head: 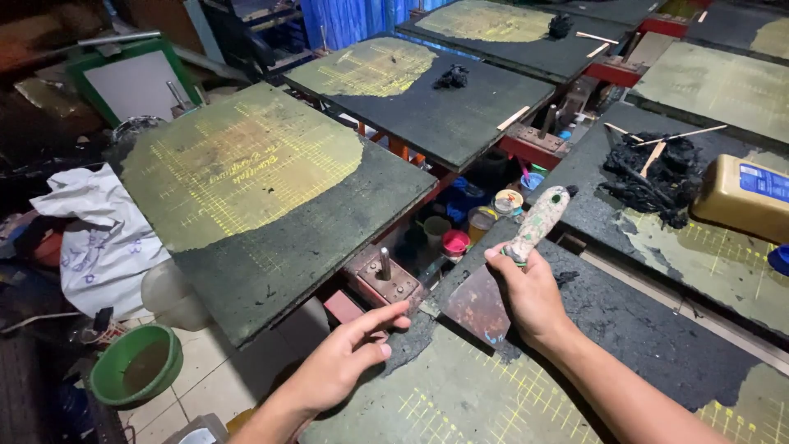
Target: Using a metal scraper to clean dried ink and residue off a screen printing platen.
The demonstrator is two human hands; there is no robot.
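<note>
My right hand (530,292) grips a scraper (501,275) with a paint-spattered handle and a rusty flat blade, the blade resting on the dark coated board (575,362) in front of me. My left hand (349,353) holds nothing, its fingers apart, and its fingertips rest at the near left edge of that board beside a rusty metal bracket with a bolt (385,279). The board's lower part shows yellow grid lines under a greenish patch.
Several more flat boards stand around on a red frame, the nearest large one (263,189) to the left. Black scrapings and sticks (653,168) and a yellow jug (744,197) lie at right. Small paint pots (456,241) sit below; a green bowl (136,366) and a white cloth (103,234) lie on the left.
</note>
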